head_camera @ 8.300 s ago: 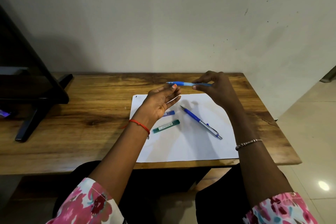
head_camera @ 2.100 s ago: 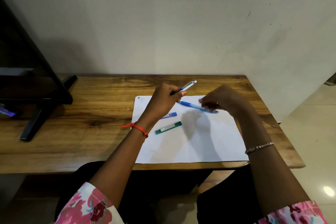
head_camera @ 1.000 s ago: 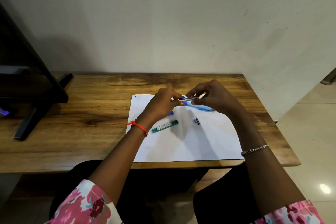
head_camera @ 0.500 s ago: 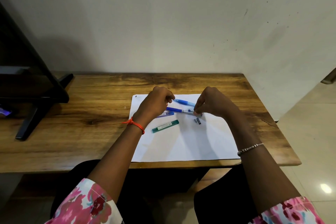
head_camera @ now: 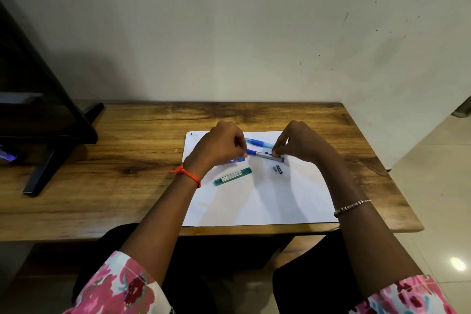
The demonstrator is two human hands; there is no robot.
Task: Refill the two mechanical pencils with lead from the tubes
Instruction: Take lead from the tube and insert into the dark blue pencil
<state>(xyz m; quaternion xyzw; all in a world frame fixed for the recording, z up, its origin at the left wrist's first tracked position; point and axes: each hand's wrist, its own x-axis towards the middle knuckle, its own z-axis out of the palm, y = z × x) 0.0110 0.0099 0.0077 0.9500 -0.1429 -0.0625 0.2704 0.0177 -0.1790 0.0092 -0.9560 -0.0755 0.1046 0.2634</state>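
Pencil [head_camera: 263,154] was held at both ends above the paper [head_camera: 254,206]: left hand [head_camera: 219,146] curled round the blue end, right hand [head_camera: 302,146] pinching the silver end.

Paper [head_camera: 254,206] on table [head_camera: 114,186], stand [head_camera: 51,135] far left. On paper: back pencil [head_camera: 258,143]; back tube [head_camera: 238,160] left; front tube [head_camera: 232,176] nearer; caps [head_camera: 277,169] right of it. Front pencil [head_camera: 265,155] between back pencil and caps.
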